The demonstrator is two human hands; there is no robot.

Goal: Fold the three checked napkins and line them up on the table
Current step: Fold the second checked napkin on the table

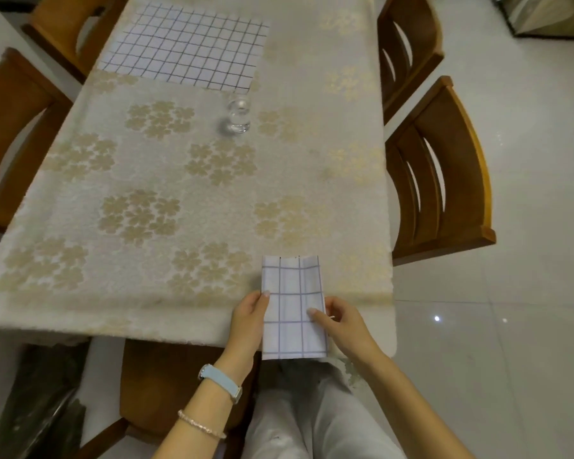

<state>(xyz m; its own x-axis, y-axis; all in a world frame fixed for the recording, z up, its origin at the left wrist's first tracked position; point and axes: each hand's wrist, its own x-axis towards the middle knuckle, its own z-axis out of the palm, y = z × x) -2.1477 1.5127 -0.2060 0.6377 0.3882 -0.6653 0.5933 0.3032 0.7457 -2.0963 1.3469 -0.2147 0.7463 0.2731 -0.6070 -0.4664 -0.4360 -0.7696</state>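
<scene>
A folded white napkin with thin dark checks (pixel 292 306) is held upright as a narrow rectangle over the table's near right edge. My left hand (pixel 250 321) grips its left edge with the thumb on the front. On its right edge sits my right hand (pixel 340 321), pinching it between fingers and thumb. At the far left of the table an unfolded checked napkin (pixel 183 48) lies flat and spread out. No third napkin is in view.
The table (pixel 146 293) wears a cream cloth with gold flower prints. A clear glass (pixel 236 115) stands near the flat napkin's front corner. Wooden chairs stand to the left (pixel 10 127), to the right (pixel 444 167) and below me (pixel 153 385). Pale tiled floor lies right.
</scene>
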